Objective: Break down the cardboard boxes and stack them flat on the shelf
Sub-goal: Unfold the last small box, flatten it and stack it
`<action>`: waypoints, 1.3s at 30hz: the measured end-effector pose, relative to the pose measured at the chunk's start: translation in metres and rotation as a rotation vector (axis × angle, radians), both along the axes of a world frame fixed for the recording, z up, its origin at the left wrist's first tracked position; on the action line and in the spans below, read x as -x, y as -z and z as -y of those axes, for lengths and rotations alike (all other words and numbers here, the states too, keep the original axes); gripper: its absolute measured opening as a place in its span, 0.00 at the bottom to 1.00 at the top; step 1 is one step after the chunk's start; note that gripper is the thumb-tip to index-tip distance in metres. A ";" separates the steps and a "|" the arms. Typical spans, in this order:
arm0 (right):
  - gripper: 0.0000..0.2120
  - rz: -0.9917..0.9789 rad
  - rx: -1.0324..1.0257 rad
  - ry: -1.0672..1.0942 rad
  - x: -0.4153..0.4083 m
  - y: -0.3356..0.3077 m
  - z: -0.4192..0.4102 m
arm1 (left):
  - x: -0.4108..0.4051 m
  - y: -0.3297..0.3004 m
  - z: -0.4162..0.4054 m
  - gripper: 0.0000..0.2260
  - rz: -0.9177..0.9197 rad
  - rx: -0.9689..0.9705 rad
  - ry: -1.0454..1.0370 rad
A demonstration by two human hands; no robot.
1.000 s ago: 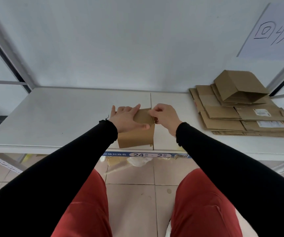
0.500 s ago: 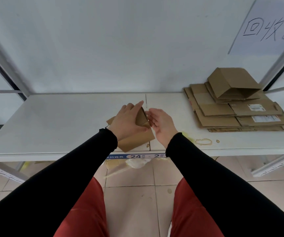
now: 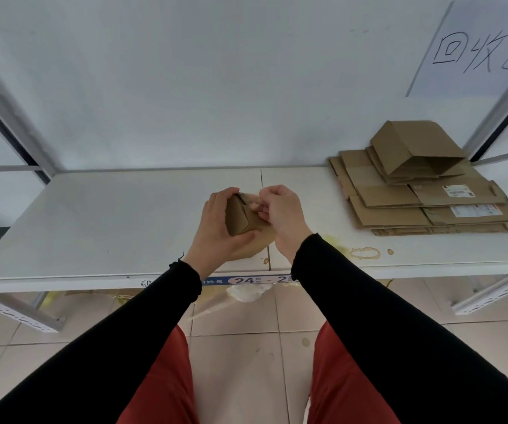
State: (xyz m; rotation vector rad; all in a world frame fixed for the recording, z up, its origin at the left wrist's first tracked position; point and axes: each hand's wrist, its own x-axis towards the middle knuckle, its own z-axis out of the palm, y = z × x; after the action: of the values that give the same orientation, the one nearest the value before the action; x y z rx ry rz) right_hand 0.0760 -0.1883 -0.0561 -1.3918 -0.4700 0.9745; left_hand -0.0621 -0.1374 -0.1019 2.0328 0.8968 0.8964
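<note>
A small brown cardboard box (image 3: 240, 217) is held up above the front middle of the white shelf (image 3: 124, 215). My left hand (image 3: 216, 231) grips it from the left, with the thumb underneath and the fingers curled over its top. My right hand (image 3: 283, 215) pinches the box's right end with curled fingers; that end is hidden behind the fingers. A stack of flattened cardboard boxes (image 3: 424, 197) lies at the shelf's right end, with a half-collapsed box (image 3: 414, 148) on top of it.
A white wall stands behind the shelf, with a handwritten paper sign (image 3: 485, 47) at upper right. Brown ring stains (image 3: 364, 253) mark the shelf near its front edge. Metal uprights frame both sides. Tiled floor and my red trousers lie below.
The box has been lifted off the shelf and turned on end between my hands. My right hand has closed on its right end, and the view has shifted slightly.
</note>
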 end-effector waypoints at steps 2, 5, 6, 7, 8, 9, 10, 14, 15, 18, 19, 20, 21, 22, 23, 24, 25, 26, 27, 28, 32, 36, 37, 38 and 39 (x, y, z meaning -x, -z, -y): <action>0.05 0.090 0.009 -0.044 0.007 -0.001 0.000 | 0.006 0.001 0.000 0.33 -0.006 -0.023 -0.026; 0.06 0.227 0.043 -0.078 0.021 -0.001 -0.005 | 0.018 0.001 -0.003 0.31 -0.046 -0.076 -0.067; 0.06 0.286 0.057 -0.084 0.025 0.000 -0.007 | 0.022 0.001 -0.004 0.32 -0.050 -0.078 -0.082; 0.06 0.331 0.068 -0.091 0.029 0.001 -0.009 | 0.027 0.001 -0.005 0.32 -0.058 -0.078 -0.097; 0.06 0.353 0.083 -0.089 0.033 0.003 -0.009 | 0.032 0.001 -0.005 0.32 -0.077 -0.086 -0.113; 0.06 0.339 0.092 -0.076 0.037 0.005 -0.009 | 0.036 0.002 -0.005 0.31 -0.105 -0.104 -0.129; 0.06 0.292 0.091 -0.055 0.040 0.008 -0.010 | 0.039 0.003 -0.004 0.31 -0.127 -0.122 -0.141; 0.04 0.056 0.052 0.046 0.038 0.014 -0.017 | 0.048 0.008 -0.005 0.30 -0.101 -0.109 -0.153; 0.05 -0.039 0.036 0.087 0.035 0.015 -0.018 | 0.050 0.010 -0.006 0.30 -0.090 -0.098 -0.147; 0.07 -0.235 0.029 0.204 0.021 0.015 -0.015 | 0.056 0.014 -0.011 0.31 -0.069 -0.047 -0.110; 0.06 -0.231 0.018 0.245 0.017 0.016 -0.014 | 0.058 0.014 -0.013 0.31 -0.070 -0.035 -0.096; 0.05 -0.224 -0.003 0.296 0.012 0.016 -0.012 | 0.059 0.014 -0.015 0.31 -0.073 -0.029 -0.082; 0.05 -0.214 -0.031 0.357 0.007 0.016 -0.012 | 0.061 0.013 -0.018 0.31 -0.081 -0.024 -0.070; 0.05 -0.205 -0.059 0.402 0.002 0.015 -0.011 | 0.063 0.013 -0.020 0.31 -0.096 -0.017 -0.057; 0.04 -0.182 -0.084 0.401 -0.003 0.015 -0.011 | 0.065 0.014 -0.023 0.31 -0.116 -0.002 -0.039; 0.04 -0.133 -0.106 0.350 -0.006 0.014 -0.010 | 0.068 0.017 -0.025 0.30 -0.132 0.025 -0.016; 0.05 -0.021 -0.102 0.261 -0.007 0.014 -0.010 | 0.071 0.020 -0.026 0.30 -0.135 0.061 0.002; 0.06 0.180 -0.063 0.145 -0.006 0.015 -0.009 | 0.074 0.024 -0.027 0.30 -0.130 0.093 0.011; 0.06 0.436 -0.014 0.028 -0.004 0.019 -0.010 | 0.075 0.026 -0.028 0.30 -0.126 0.112 0.018; 0.04 0.680 0.024 -0.083 0.001 0.021 -0.009 | 0.076 0.027 -0.029 0.31 -0.130 0.117 0.029; 0.08 1.190 0.080 -0.305 0.014 0.023 -0.004 | 0.072 0.024 -0.034 0.32 -0.182 0.101 0.072; 0.15 1.234 0.107 -0.337 0.012 0.014 0.001 | 0.065 0.020 -0.040 0.30 -0.268 0.063 0.057; 0.19 1.261 0.096 -0.345 0.013 0.014 0.000 | 0.061 0.018 -0.041 0.30 -0.294 0.034 0.048; 0.21 1.296 0.102 -0.357 0.014 0.014 -0.002 | 0.055 0.016 -0.041 0.32 -0.331 -0.025 0.034; 0.19 1.353 0.118 -0.366 0.015 0.018 -0.007 | 0.049 0.014 -0.041 0.33 -0.382 -0.109 0.023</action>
State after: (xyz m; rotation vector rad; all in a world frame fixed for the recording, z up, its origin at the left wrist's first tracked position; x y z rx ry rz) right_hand 0.0613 -0.1810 -0.0742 -1.9850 -1.7184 0.1760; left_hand -0.1107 -0.0964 -0.1158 2.3505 1.0421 0.5613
